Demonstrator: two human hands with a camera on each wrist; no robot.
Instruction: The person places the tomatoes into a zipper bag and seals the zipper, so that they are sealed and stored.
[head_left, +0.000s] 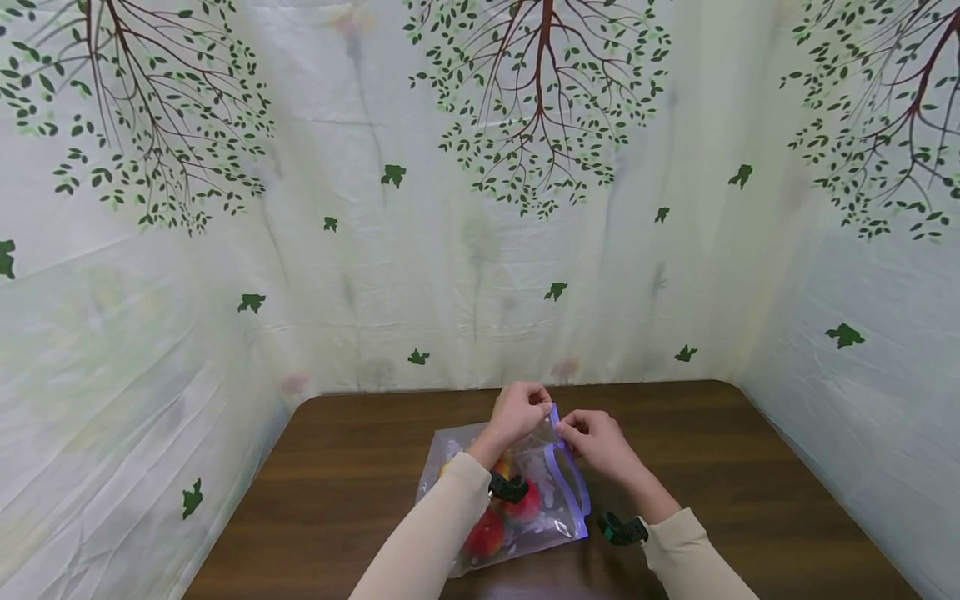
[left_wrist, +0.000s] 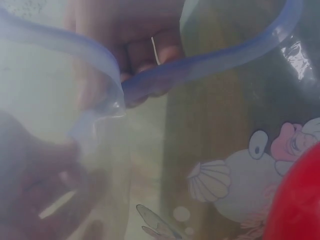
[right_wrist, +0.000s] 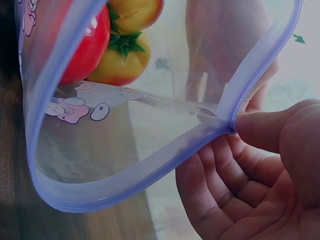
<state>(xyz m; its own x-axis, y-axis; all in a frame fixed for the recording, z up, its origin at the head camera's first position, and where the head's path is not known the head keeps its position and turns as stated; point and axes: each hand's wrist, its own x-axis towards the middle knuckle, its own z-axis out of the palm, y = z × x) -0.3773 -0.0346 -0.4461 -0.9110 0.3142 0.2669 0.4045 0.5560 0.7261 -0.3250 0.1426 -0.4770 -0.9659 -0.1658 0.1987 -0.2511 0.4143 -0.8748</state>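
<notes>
A clear zip bag [head_left: 457, 442] with a purple zip strip [head_left: 556, 475] lies on the table, its mouth toward the right. Red tomatoes [head_left: 485, 533] and yellow-orange tomatoes [right_wrist: 122, 60] with green leafy tops are inside. At the far corner of the mouth, my left hand [head_left: 520, 410] pinches the strip's end. Just to its right, my right hand [head_left: 597, 442] pinches the strip between thumb and fingers. Nearer me than that pinch, the two zip edges gape apart in the right wrist view. The left wrist view looks through hazy plastic printed with cartoon sea creatures.
The brown wooden table [head_left: 360, 467] is bordered by white curtains [head_left: 480, 275] printed with trees and leaves at the back and both sides. Dark bands [head_left: 622, 530] circle both wrists below cream sleeves [head_left: 690, 550].
</notes>
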